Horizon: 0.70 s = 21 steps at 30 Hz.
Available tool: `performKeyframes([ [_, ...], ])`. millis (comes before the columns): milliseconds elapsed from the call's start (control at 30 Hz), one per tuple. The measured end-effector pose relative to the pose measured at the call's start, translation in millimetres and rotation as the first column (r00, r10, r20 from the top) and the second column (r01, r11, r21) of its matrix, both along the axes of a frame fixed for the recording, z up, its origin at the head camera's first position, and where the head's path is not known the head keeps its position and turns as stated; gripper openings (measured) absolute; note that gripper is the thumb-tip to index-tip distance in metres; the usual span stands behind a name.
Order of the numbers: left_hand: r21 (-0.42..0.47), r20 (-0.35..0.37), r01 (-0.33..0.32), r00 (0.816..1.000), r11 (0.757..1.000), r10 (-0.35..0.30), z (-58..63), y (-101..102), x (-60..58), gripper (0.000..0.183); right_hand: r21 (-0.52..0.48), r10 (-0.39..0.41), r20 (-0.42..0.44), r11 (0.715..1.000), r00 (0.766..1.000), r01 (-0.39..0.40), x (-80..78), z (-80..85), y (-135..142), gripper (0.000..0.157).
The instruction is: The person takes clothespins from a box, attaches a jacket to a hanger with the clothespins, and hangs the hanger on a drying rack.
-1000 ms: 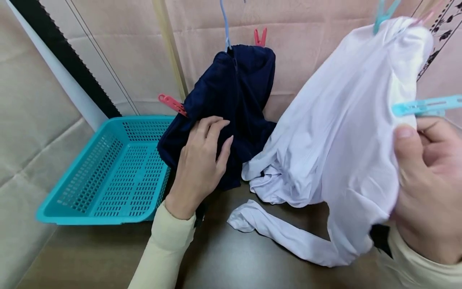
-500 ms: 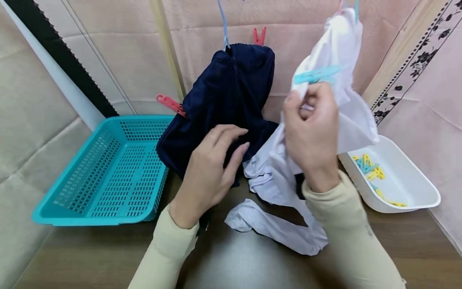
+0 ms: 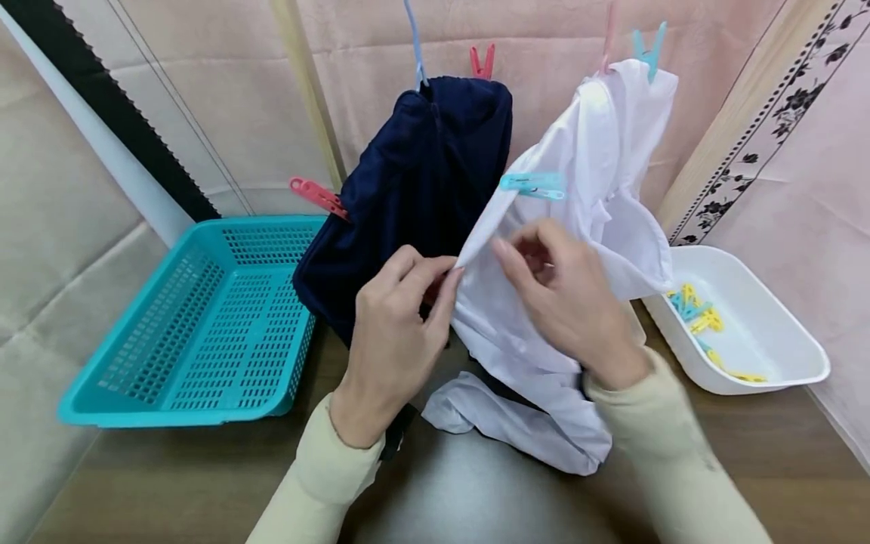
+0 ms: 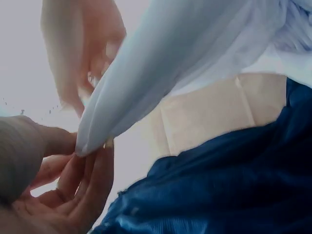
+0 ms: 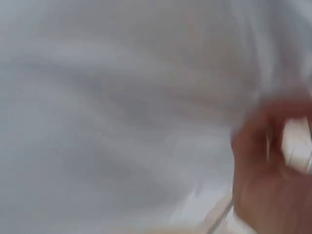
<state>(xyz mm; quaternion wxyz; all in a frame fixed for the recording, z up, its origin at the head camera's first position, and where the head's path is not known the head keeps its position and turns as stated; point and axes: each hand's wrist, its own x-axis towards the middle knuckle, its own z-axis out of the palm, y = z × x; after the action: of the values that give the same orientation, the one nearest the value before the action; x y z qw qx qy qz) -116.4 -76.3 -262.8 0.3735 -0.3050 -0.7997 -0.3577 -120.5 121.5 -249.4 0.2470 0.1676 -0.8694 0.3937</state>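
A white garment [image 3: 605, 181] with a long sleeve hangs from clothespins, a teal clothespin [image 3: 533, 185] clipped on its left edge. My left hand [image 3: 401, 332] pinches that edge below the clothespin between thumb and fingers; the left wrist view shows the white fold between the fingertips. My right hand [image 3: 571, 295] hovers in front of the white cloth, fingers loosely bent, thumb apart from them, holding nothing that I can see. It is blurred in the right wrist view. Behind my left hand hangs a navy garment [image 3: 435, 166] with a red clothespin [image 3: 318, 198] at its left edge.
A teal perforated basket [image 3: 88, 400] stands on the left of the table. At the right, a white tub [image 3: 782, 332] holds yellow and teal clothespins [image 3: 707, 321]. A white sleeve end [image 3: 503, 423] lies on the tabletop in front.
My right hand brought the white garment's clipped edge leftward, then let go and moved slightly lower. My left hand moved from the navy garment and pinched the white edge.
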Motion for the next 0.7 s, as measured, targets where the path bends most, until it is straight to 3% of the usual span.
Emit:
performKeyframes([
  [67, -0.009, -0.025, -0.056, 0.998, 0.998, 0.056, 0.6, -0.8, -1.9, 0.018, 0.178, 0.072, 0.085, 0.98, 0.994, -0.086, 7.3, -3.9, 30.3, 0.011],
  [133, -0.019, -0.05, -0.107, 0.993, 0.994, 0.106, 1.3, -1.9, -4.7, 0.02, 0.338, 0.099, 0.173, 0.929, 0.98, -0.154, 13.9, -12.6, 61.3, 0.012],
  [233, 0.005, -0.079, -0.149, 0.986, 0.989, 0.149, 2.5, -5.0, -9.0, 0.021, 0.447, 0.108, 0.326, 0.858, 0.939, -0.254, 18.8, -36.6, 93.4, 0.021],
  [300, 0.037, -0.093, -0.162, 0.982, 0.986, 0.165, 2.6, -7.6, -11.7, 0.021, 0.459, 0.099, 0.417, 0.835, 0.903, -0.304, 17.9, -58.4, 99.4, 0.053],
  [367, 0.067, -0.099, -0.168, 0.98, 0.983, 0.174, 2.3, -10.2, -13.6, 0.021, 0.4, 0.095, 0.519, 0.851, 0.85, -0.339, 13.1, -79.5, 93.9, 0.092],
  [433, 0.078, -0.101, -0.177, 0.978, 0.981, 0.185, 1.7, -12.8, -14.7, 0.022, 0.348, 0.078, 0.557, 0.882, 0.827, -0.318, 6.4, -98.9, 79.8, 0.117],
  [533, 0.083, -0.093, -0.18, 0.978, 0.98, 0.188, 1.7, -15.5, -15.9, 0.023, 0.343, -0.012, 0.526, 0.918, 0.85, -0.199, -4.3, -120.5, 58.5, 0.123],
  [700, 0.07, -0.088, -0.178, 0.979, 0.981, 0.184, 3.0, -17.8, -18.2, 0.023, 0.442, -0.182, 0.373, 0.897, 0.91, -0.002, -24.6, -133.0, 56.3, 0.077],
])
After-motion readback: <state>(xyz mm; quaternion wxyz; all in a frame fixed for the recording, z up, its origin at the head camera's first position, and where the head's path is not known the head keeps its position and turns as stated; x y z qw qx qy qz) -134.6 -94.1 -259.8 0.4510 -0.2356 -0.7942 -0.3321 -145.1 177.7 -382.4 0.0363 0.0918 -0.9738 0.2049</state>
